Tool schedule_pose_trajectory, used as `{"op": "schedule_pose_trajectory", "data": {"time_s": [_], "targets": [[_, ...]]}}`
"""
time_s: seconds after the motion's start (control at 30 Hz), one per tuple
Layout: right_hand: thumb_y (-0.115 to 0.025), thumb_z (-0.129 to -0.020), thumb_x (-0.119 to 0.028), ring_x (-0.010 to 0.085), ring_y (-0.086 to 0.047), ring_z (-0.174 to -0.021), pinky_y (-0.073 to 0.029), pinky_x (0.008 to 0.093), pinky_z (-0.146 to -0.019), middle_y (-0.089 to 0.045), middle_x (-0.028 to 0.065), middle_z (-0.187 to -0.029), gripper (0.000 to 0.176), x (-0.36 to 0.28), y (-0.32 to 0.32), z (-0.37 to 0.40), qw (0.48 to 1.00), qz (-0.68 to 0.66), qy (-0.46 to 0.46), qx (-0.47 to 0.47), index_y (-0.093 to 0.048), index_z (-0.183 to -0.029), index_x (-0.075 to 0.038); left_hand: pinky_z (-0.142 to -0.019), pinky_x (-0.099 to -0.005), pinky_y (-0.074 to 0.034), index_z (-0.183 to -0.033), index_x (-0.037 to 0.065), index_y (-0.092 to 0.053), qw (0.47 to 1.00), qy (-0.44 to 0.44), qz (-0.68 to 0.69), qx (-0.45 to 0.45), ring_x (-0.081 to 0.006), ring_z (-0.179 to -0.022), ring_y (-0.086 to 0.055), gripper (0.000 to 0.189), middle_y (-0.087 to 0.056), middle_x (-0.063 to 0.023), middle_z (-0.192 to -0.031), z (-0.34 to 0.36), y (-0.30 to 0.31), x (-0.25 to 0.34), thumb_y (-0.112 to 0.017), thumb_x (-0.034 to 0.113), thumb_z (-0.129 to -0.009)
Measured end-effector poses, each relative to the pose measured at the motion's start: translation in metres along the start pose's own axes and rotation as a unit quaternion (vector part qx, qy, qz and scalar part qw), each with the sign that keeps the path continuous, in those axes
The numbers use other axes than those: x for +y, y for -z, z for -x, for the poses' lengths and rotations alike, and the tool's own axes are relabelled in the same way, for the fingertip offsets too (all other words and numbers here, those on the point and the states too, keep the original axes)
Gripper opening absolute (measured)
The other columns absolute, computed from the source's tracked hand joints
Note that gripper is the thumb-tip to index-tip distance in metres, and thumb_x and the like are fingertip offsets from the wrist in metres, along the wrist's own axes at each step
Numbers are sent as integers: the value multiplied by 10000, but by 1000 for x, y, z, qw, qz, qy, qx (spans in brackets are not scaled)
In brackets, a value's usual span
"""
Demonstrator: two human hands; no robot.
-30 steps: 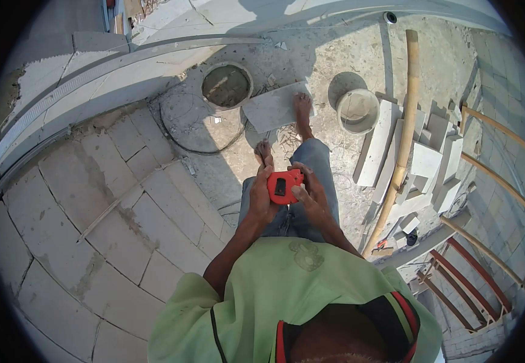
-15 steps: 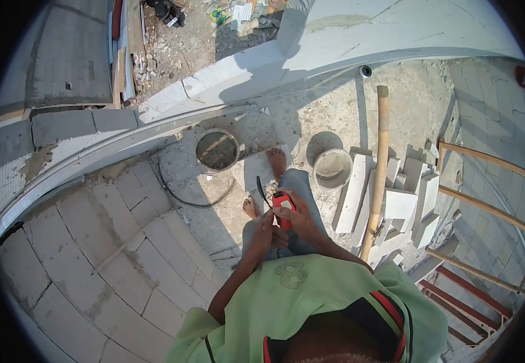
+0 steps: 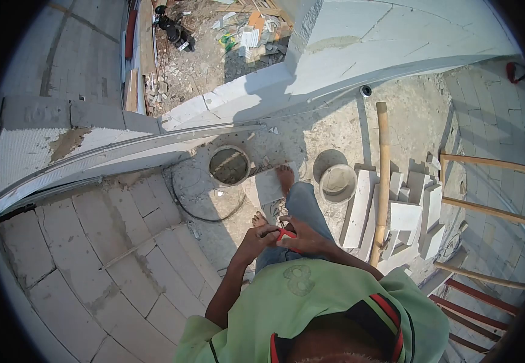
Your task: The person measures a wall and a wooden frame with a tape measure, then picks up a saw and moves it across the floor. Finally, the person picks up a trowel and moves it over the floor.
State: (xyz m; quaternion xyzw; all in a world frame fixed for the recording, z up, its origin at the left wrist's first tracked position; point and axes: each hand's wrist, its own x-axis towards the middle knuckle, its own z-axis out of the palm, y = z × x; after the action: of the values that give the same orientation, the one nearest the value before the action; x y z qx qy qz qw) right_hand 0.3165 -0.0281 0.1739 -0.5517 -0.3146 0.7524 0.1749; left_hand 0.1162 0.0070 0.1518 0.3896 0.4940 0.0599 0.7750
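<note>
Floor (image 3: 417,121): pale, rough, dusty concrete, part sunlit, part shaded. Clock centred on the flat slab (image 3: 264,192) lying on it; bare right foot (image 3: 285,179) on the slab.
- 10 o'clock, near: round bucket (image 3: 229,184), grey material inside.
- 9 o'clock: small white chip (image 3: 220,193).
- 8 o'clock: dark cable (image 3: 208,219), curved loosely.
- 3 o'clock: second bucket (image 3: 337,199), grey contents, dark shadow beside it.
- 3 to 4 o'clock, farther out: pale blocks (image 3: 405,213), loosely piled, some overlapping.
- Pole (image 3: 382,157): upper end toward 2 o'clock, lower end toward 4, passing over blocks; floor contact unclear.
</note>
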Motion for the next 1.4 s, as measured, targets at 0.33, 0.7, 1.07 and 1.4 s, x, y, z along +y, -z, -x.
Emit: {"op": "schedule_pose_trajectory", "data": {"time_s": [0.33, 0.7, 1.07, 1.4], "targets": [[-661, -781, -361, 356, -552, -1049, -456, 432, -886, -540, 181, -1151, 677, -12, 82, -8, 905, 408, 120, 27, -385, -1349, -118, -681, -288, -538, -932, 7, -545, 994, -61, 70, 50, -135, -701, -602, 167, -578, -53, -803, 13, 75, 53, -595, 162, -895], [-705, -724, -210, 297, -558, -947, -475, 396, -815, -586, 101, -971, 409, -76, 328, 44, 806, 573, 56, 138, -619, -1117, -132, -603, -267, -557, -1050, 45, -612, 796, -244, 331, 444, -107, -742, -604, 197, -604, -8, -845, 18, 268, 72, -657, 106, -868], [-671, -699, -140, 311, -571, -860, -477, 387, -769, -562, 152, -937, 411, -152, 411, 52, 801, 557, 116, 187, -603, -1095, -57, -901, -402, -507, -1130, 24, -497, 675, -295, 573, 358, -262, -1065, -592, 199, -606, -136, -1125, -97, 222, 155, -487, 118, -955], [-658, -733, -214, 326, -565, -826, -486, 434, -736, -560, 129, -875, 347, -224, 382, -33, 678, 651, 138, 313, -608, -1069, -142, -809, -457, -565, -1045, 13, -531, 707, -232, 527, 410, -288, -939, -615, 186, -595, -155, -1042, -133, 312, 170, -526, 172, -949]]}}
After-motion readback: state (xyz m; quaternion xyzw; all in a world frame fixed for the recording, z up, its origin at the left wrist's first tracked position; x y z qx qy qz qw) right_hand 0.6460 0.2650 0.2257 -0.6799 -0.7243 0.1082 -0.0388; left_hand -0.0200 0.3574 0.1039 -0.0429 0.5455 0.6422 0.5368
